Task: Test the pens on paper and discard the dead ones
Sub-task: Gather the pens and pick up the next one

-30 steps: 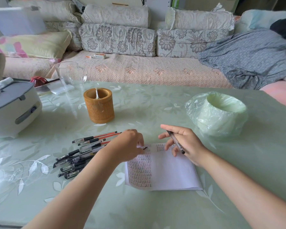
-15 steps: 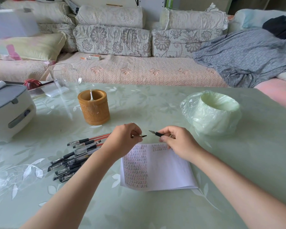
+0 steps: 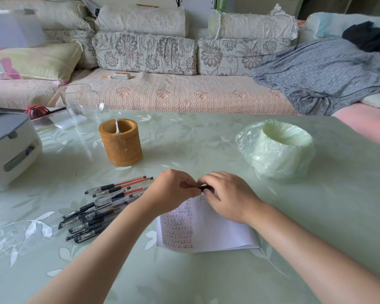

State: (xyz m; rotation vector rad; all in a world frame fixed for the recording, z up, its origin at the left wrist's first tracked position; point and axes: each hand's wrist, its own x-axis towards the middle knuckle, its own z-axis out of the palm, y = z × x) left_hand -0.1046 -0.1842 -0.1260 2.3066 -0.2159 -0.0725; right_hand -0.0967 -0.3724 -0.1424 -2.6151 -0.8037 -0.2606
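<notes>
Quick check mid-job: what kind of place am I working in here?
Most likely a home living room: a sofa with floral cushions runs behind the table, a crumpled grey blanket lies on its right end, and the table wears a leaf-patterned green cover.

On the table: paper sheet centre-front; pen pile just left of it; pen holder behind the pile; bin right rear; appliance far left; jug left rear. Sofa behind the table.
</notes>
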